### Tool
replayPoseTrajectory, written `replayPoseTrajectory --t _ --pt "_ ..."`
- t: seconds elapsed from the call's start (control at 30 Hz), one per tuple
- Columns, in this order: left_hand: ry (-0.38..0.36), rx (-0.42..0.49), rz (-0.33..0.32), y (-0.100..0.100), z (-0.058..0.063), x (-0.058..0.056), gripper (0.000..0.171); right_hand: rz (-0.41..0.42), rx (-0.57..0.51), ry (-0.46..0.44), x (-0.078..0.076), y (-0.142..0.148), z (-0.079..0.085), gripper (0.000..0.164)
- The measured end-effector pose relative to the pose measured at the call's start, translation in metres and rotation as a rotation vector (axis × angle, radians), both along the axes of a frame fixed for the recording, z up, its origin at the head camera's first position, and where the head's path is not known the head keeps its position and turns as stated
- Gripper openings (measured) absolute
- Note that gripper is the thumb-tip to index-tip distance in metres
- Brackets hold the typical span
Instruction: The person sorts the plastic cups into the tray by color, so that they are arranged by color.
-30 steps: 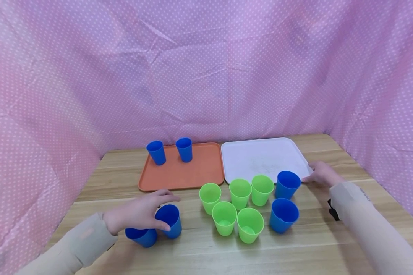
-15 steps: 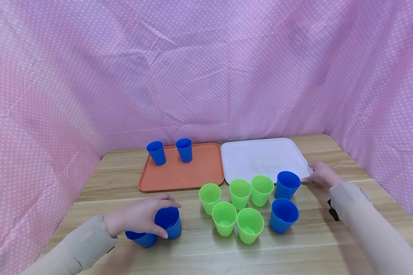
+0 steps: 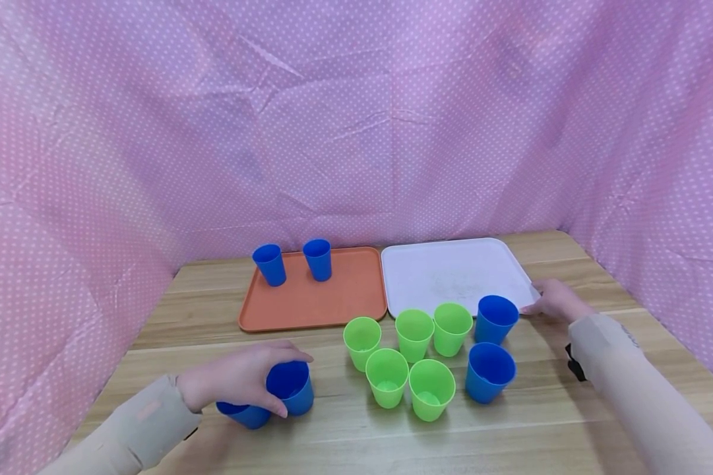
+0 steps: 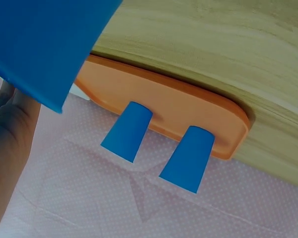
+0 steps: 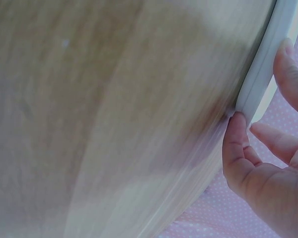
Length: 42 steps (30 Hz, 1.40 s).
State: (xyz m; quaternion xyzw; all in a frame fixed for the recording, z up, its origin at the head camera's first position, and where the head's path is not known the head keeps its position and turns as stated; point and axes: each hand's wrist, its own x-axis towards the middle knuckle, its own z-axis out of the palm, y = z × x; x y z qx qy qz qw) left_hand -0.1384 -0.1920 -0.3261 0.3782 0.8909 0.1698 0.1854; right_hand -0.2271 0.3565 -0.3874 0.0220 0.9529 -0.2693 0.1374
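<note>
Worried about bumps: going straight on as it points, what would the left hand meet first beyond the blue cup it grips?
Likely the leftmost green cup, past the blue cup in the left hand; depth is unclear.

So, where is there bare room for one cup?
Free: white tray, left of the right hand; orange tray, in front and right of its blue cups; table, nearer than the green cups. Crowded: those five with two blue cups beside them, and the left hand with two other cups.
</note>
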Motion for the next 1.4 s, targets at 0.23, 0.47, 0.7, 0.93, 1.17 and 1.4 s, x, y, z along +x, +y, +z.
replayPoseTrajectory --t 0.23,0.47,0.7,0.93,1.17,1.4 --pt "0.005 0.002 -0.003 0.0 -0.001 0.0 0.07 0.001 -0.003 0.001 0.0 0.001 -0.001 0.079" --pt "-0.018 0.019 -0.002 0.001 -0.003 0.0 0.07 0.008 0.005 0.001 0.0 0.001 0.0 0.083" --pt "-0.013 0.025 0.012 0.002 -0.003 0.0 0.069 -0.008 -0.015 -0.026 -0.001 0.0 0.001 0.088" --pt "-0.003 0.043 0.029 0.003 0.003 0.0 0.069 -0.006 -0.023 -0.02 0.0 0.001 0.001 0.087" --pt "0.144 0.091 0.055 0.006 0.015 -0.01 0.069 0.004 -0.017 -0.001 -0.001 0.001 0.002 0.087" --pt "0.259 0.139 0.173 0.013 0.023 -0.022 0.07 0.014 -0.006 0.002 -0.001 0.001 0.001 0.085"
